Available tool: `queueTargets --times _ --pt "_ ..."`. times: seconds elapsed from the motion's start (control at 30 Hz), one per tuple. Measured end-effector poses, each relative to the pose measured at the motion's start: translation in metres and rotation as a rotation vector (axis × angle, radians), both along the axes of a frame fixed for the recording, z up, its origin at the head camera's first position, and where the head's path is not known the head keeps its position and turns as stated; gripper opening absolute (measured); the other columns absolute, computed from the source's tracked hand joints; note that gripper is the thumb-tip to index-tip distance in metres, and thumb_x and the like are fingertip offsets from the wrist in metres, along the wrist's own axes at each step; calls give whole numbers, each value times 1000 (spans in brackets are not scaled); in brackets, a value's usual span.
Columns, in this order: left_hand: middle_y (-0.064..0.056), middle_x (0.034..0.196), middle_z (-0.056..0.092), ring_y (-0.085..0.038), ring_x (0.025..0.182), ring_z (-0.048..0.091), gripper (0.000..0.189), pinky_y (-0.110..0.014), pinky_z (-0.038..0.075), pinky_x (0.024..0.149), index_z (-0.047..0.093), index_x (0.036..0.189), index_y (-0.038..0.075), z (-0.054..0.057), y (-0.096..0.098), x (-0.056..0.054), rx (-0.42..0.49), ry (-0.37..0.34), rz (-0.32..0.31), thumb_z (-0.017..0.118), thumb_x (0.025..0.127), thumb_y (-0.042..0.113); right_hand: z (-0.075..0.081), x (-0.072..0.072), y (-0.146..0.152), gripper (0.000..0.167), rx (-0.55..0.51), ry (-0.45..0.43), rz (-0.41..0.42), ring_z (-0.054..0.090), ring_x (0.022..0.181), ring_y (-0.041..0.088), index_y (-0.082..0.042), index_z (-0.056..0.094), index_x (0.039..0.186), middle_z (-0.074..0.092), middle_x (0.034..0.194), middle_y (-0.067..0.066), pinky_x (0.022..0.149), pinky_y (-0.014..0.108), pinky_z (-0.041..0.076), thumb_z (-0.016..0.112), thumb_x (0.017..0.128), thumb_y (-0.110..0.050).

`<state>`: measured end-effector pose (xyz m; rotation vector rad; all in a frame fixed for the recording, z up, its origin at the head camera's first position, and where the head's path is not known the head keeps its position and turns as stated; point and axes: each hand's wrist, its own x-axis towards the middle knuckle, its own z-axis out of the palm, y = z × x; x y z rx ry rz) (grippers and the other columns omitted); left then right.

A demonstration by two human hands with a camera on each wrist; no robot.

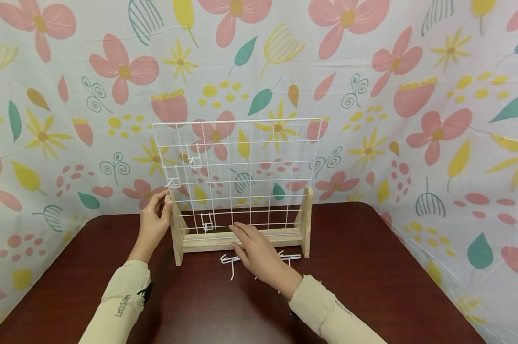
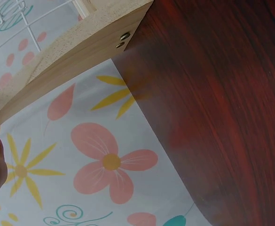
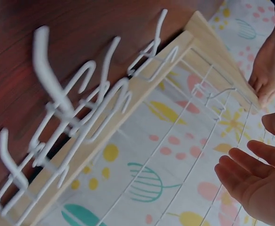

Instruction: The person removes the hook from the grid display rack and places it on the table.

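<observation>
A white wire grid panel (image 1: 250,162) stands upright in a wooden stand (image 1: 205,243). My left hand (image 1: 153,224) holds the top of the stand's left side board (image 2: 76,52), thumb in front and fingers curled behind it. Three white wire hooks hang on the grid: an upper hook (image 1: 194,161), one at the left edge (image 1: 171,182) and a lower hook (image 1: 207,225). My right hand (image 1: 256,253) reaches toward the grid's lower middle, its palm bare and fingers loosely spread in the right wrist view. Several loose hooks (image 3: 99,101) lie before the stand, partly hidden by that hand.
The dark reddish wooden table (image 1: 199,306) has rounded far corners. Close behind it hangs a floral curtain (image 1: 259,86), which also runs down both sides. Two screws (image 2: 123,36) show on the outer face of the side board.
</observation>
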<state>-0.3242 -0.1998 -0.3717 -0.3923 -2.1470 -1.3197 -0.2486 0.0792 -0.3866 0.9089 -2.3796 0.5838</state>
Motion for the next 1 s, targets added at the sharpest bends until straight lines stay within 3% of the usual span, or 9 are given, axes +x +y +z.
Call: queueTargets --times 0.23,0.47,0.63,1.0 --pt "-29 119 59 12 95 48 37 -3 39 75 49 135 -6 -2 -2 -1 19 9 -4 52 98 3 3 -1 -17 48 -36 -184 -7 45 129 30 -1 48 139 49 139 17 105 41 38 58 98 -22" --pt "-28 121 58 0 100 52 38 -3 39 76 48 136 -4 -2 -1 0 10 -6 -2 49 101 11 1 -6 -30 49 -104 -280 11 41 132 31 0 45 141 46 142 17 108 41 35 57 98 -21" --pt "-27 120 59 2 98 51 38 -3 39 75 48 136 -4 -2 0 -1 11 -6 -2 50 100 9 -4 -12 -42 52 -150 -344 17 37 135 29 0 42 143 41 147 17 109 42 34 56 99 -22" --pt "-27 119 59 8 95 49 37 -3 40 75 49 134 -5 -1 0 1 29 7 -17 51 99 4 -18 -22 -65 54 -314 -332 30 41 132 32 6 40 142 42 144 22 108 43 35 60 95 -11"
